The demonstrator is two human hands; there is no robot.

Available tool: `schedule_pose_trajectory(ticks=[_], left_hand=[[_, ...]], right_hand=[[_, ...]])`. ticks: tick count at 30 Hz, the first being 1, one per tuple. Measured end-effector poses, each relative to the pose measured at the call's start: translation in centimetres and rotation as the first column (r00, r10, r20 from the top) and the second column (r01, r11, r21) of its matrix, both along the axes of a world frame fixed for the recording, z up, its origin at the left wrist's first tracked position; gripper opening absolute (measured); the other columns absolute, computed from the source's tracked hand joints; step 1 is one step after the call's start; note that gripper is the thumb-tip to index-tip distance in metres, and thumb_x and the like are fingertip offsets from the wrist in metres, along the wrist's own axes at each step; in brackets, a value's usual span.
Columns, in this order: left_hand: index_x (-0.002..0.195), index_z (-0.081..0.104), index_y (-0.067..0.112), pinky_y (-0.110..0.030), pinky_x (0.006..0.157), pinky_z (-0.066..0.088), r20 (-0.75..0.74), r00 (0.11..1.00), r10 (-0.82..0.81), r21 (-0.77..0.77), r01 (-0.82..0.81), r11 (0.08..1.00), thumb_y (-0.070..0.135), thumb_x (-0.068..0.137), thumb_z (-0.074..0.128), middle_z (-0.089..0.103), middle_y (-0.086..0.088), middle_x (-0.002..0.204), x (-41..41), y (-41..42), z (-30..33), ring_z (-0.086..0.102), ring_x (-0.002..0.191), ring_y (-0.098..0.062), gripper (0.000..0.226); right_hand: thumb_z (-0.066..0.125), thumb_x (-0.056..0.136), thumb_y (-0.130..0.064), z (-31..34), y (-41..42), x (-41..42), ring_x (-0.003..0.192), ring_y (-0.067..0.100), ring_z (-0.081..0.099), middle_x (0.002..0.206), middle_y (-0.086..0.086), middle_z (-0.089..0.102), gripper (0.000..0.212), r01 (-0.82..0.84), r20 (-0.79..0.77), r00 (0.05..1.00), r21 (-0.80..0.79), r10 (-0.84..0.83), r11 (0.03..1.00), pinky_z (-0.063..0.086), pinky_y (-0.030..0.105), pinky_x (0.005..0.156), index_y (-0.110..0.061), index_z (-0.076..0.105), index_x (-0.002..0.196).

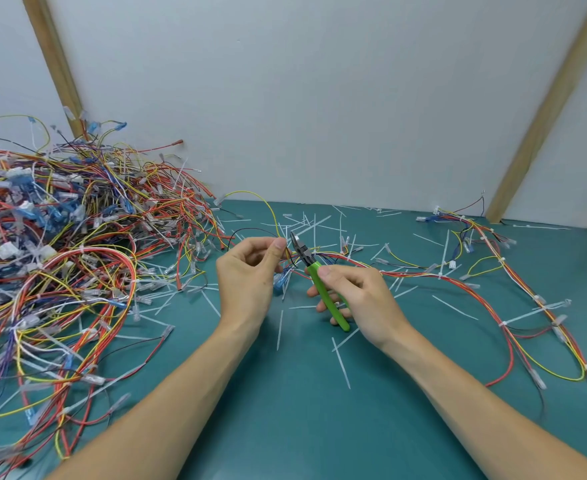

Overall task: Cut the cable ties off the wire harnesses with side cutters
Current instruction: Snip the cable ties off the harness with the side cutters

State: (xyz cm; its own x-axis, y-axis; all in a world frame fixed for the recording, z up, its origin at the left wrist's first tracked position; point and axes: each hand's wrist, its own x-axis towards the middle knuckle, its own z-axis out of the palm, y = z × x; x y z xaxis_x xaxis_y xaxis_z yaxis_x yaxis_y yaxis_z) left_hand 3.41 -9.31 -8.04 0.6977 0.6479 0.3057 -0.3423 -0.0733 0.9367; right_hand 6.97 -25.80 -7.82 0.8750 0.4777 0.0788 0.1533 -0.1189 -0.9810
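Head view: my two bare forearms reach forward over a smooth teal table mat [285, 410], with a flat pale wall behind it.
Far left: a deep, tangled heap of wire harnesses [60, 244], thin red, yellow, white, blue and black leads with clear and blue plastic terminals, spilling over the mat's left side.
Wooden strip, left: a plain slanted batten [51, 60] rising behind the heap.
My left hand [250, 271]: fingers curled, thumb and fingertips pinching the thin wires of one harness [423, 275] at its left end, raised just over the mat.
Side cutters [314, 275]: dark metal head, glossy green handles; the jaws stand slightly parted right beside my left thumb, at the pinched wires.
My right hand [357, 299]: wrapped round the green handles, index finger lying along the top.
Mat centre: loose white cable-tie strips [341, 362], thin, straight and flat, scattered around both hands.
Right: the held harness trails along the mat in long red and yellow curves, white ties still on it.
Far right: a second slanted batten [544, 109].
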Motion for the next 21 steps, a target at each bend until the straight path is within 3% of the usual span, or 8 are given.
schedule_pose_trajectory(ticks=[14, 21], left_hand=[[0.085, 0.072, 0.013, -0.015, 0.06, 0.049, -0.009, 0.999, 0.036, -0.005, -0.036, 0.999, 0.02, 0.091, 0.074, 0.076, -0.012, 0.082, 0.03, 0.19, -0.02, 0.061, 0.061, -0.008, 0.009], [0.085, 0.071, 0.013, -0.015, 0.059, 0.049, -0.002, 0.999, 0.033, -0.003, -0.033, 0.999, 0.019, 0.092, 0.073, 0.075, -0.009, 0.081, 0.02, 0.22, 0.02, 0.062, 0.058, -0.007, 0.01]], right_hand=[[0.059, 0.087, -0.055, -0.05, 0.02, -0.02, 0.071, 0.018, 0.07, 0.089, 0.001, 0.079, 0.035, -0.014, 0.008, 1.0, -0.021, 0.015, 1.0, 0.055, 0.039, 0.063, -0.028, 0.081, 0.095], [0.059, 0.086, -0.057, -0.14, 0.07, -0.11, 0.071, 0.017, 0.071, 0.089, 0.0, 0.078, 0.031, -0.019, 0.022, 1.0, -0.036, 0.02, 0.999, 0.054, 0.038, 0.063, -0.034, 0.079, 0.092]])
